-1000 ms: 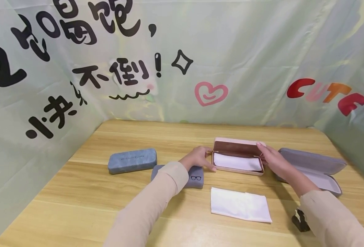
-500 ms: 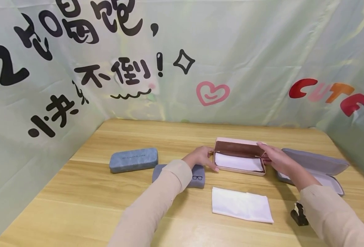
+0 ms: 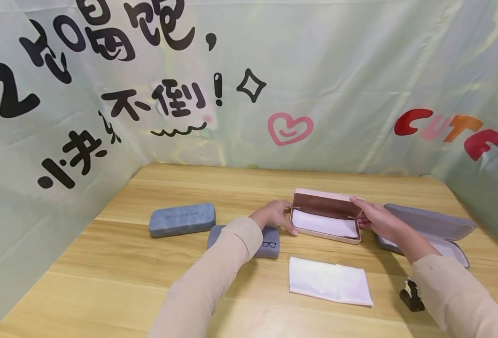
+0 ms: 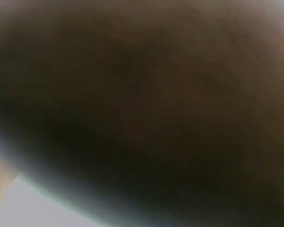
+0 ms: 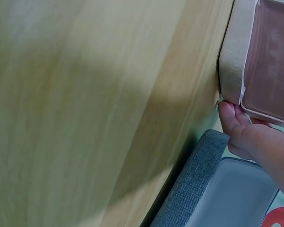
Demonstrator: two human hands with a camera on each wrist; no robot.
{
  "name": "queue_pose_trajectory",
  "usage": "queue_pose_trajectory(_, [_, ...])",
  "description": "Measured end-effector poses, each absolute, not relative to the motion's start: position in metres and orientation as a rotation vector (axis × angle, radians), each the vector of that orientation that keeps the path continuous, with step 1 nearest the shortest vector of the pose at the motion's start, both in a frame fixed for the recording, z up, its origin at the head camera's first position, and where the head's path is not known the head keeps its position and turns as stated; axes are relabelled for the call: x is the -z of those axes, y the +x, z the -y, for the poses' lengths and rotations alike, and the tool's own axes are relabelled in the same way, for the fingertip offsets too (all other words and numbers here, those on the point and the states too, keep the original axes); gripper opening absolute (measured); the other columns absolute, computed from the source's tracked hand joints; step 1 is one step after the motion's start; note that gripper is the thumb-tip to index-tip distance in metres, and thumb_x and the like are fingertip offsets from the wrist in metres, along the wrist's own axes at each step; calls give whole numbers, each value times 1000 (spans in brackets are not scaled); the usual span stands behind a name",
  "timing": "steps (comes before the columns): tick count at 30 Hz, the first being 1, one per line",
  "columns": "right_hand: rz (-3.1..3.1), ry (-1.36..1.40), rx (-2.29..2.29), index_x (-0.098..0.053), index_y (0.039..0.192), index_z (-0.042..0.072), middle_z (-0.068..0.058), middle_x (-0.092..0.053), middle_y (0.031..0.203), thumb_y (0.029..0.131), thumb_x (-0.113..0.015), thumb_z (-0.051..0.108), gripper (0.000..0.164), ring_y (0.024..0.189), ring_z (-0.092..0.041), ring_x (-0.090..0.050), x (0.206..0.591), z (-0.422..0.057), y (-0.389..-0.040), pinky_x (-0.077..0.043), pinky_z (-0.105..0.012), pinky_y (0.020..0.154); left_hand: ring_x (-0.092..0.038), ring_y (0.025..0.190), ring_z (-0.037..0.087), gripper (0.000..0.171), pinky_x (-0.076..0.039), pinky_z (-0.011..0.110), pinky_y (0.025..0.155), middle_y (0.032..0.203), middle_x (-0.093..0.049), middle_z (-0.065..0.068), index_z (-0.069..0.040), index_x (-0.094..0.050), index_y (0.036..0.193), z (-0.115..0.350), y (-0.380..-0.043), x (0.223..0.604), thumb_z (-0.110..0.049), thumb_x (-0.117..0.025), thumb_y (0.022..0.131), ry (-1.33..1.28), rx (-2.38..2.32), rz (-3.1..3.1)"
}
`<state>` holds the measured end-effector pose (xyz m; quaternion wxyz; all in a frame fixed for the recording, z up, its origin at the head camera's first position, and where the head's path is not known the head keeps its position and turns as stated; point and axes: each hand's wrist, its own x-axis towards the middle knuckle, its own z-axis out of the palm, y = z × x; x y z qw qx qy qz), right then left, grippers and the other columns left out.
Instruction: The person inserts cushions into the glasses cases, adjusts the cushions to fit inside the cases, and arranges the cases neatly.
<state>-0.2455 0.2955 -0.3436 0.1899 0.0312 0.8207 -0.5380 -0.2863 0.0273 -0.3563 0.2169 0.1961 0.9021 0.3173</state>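
An opened pink glasses case (image 3: 322,205) with a brown lining stands on the table, its lid tipped back. A folded white cloth (image 3: 325,224) lies inside the base. My left hand (image 3: 272,214) grips the case's left end, thumb by the front corner and fingers toward the back. At the other end my right hand (image 3: 380,219) holds the case, thumb at the lid's edge and fingers lower by the side. In the right wrist view, the right hand's fingertips (image 5: 227,111) are right at the case's corner. The left wrist view is dark and blurred.
A second folded white cloth (image 3: 329,281) lies in front of the case. At left are a blue glasses case (image 3: 182,220) and a grey-blue one (image 3: 268,253), partly behind the left sleeve. An opened grey case (image 3: 431,220) and a small black object (image 3: 411,296) are at right.
The right end of the pink case has swung slightly toward me, with my right hand on it. My left hand keeps its place at the left end.
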Motion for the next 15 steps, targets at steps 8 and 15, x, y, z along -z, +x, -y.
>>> queue_pose_trajectory(8, [-2310, 50, 1496, -3, 141, -14, -4, -34, 93, 97, -31, 49, 82, 78, -8, -42, 345, -298, -245, -45, -21, 73, -49, 120, 22, 80, -38, 29, 103, 133, -51, 12, -4, -42, 138, -28, -287, 358, -22, -81, 70, 578, -850, -2529])
queue_pose_trajectory(15, [-2310, 5, 1490, -9, 136, -15, -7, -34, 102, 98, -32, 47, 77, 83, -6, -41, 348, -302, -246, -44, -19, 75, -52, 115, 19, 80, -40, 27, 100, 130, -55, 11, -5, -44, 136, -27, -287, 361, -22, -83, 68, 555, -863, -2555])
